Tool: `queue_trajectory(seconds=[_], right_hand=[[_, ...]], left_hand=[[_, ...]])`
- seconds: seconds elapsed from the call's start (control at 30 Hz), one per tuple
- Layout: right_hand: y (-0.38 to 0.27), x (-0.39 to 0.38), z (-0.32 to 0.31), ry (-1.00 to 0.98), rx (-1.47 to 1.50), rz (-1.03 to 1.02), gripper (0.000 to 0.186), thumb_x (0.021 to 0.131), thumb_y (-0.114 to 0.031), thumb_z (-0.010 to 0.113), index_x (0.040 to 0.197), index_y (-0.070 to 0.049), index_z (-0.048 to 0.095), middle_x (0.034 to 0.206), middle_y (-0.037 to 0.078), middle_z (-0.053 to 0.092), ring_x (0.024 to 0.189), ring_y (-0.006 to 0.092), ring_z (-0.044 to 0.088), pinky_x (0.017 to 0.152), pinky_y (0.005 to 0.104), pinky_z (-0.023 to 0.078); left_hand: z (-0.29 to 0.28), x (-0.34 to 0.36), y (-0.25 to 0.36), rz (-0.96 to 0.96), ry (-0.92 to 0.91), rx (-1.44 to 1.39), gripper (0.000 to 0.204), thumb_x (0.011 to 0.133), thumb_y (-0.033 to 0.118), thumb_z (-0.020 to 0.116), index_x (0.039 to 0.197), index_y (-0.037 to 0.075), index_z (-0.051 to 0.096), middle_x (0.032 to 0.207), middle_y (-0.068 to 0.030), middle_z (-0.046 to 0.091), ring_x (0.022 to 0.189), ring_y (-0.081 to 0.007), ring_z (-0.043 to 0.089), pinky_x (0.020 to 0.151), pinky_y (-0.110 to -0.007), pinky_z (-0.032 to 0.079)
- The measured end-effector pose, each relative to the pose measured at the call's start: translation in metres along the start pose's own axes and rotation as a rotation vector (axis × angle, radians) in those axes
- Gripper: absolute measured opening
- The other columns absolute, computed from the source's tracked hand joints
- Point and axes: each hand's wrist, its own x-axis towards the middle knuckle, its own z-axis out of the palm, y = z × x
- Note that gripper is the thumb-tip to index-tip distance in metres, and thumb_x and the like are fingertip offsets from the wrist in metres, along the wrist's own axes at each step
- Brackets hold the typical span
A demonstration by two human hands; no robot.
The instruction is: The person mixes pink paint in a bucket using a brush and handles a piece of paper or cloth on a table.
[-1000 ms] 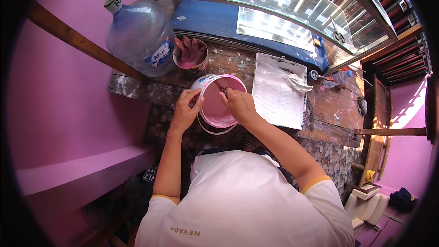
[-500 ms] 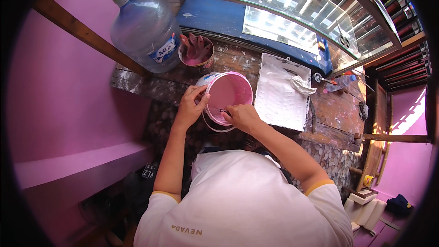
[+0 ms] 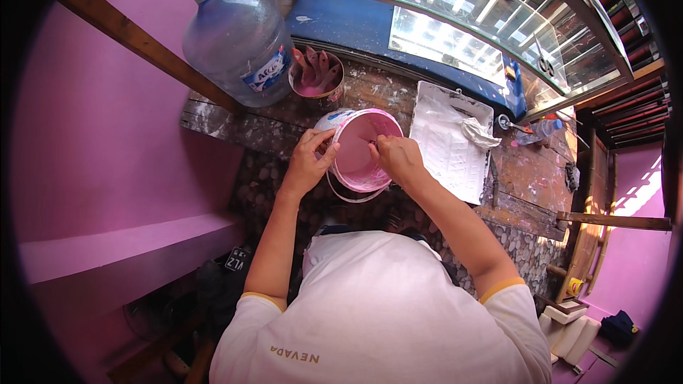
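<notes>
A white paint bucket with a pink-smeared rim and inner wall stands at the near edge of the table. Pale pink paint lies inside it, and its wire handle hangs toward me. My left hand grips the bucket's left rim, thumb on the inside and fingers outside. Over the right side of the opening, my right hand is closed in a grip. What it holds is mostly hidden by the fingers, so I cannot make out its kind.
Right of the bucket lies a white paint tray with a crumpled cloth on it. Behind stand a tin with several pink-coated handles and a large water jug. A small plastic bottle lies farther right, below a glass cabinet.
My right hand has moved up and right inside the bucket, away from its near wall. The left hand keeps its hold on the rim. The whole view has shifted slightly.
</notes>
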Motion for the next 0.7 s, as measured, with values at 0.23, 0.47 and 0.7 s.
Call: queue_trajectory(seconds=[0.23, 0.47, 0.7], right_hand=[[-0.005, 0.01, 0.001, 0.054, -0.021, -0.034, 0.024, 0.093, -0.027, 0.064, 0.082, -0.006, 0.066, 0.074, 0.016, 0.069, 0.07, 0.0347, 0.069, 0.063, 0.0472, 0.054], [-0.002, 0.005, 0.002, 0.021, -0.005, 0.01, 0.026, 0.094, -0.029, 0.061, 0.086, -0.005, 0.067, 0.074, 0.017, 0.07, 0.071, 0.0349, 0.07, 0.063, 0.0474, 0.054], [-0.008, -0.012, -0.002, -0.245, 0.035, 0.212, 0.039, 0.096, -0.038, 0.057, 0.083, -0.004, 0.072, 0.08, 0.019, 0.072, 0.076, 0.0383, 0.07, 0.07, 0.0487, 0.055]], left_hand=[[0.0, -0.002, -0.001, -0.012, -0.003, 0.016, 0.034, 0.093, 0.018, 0.072, 0.123, 0.002, 0.068, 0.104, -0.0079, 0.062, 0.087, -0.0159, 0.061, 0.077, -0.028, 0.049], [-0.002, -0.004, 0.001, -0.019, 0.003, 0.014, 0.034, 0.093, 0.019, 0.072, 0.122, 0.002, 0.068, 0.104, -0.0085, 0.062, 0.09, -0.0171, 0.062, 0.079, -0.029, 0.05], [-0.002, -0.006, 0.001, -0.028, 0.009, 0.021, 0.034, 0.093, 0.019, 0.072, 0.122, 0.002, 0.068, 0.106, -0.0087, 0.063, 0.092, -0.0177, 0.062, 0.08, -0.029, 0.05]])
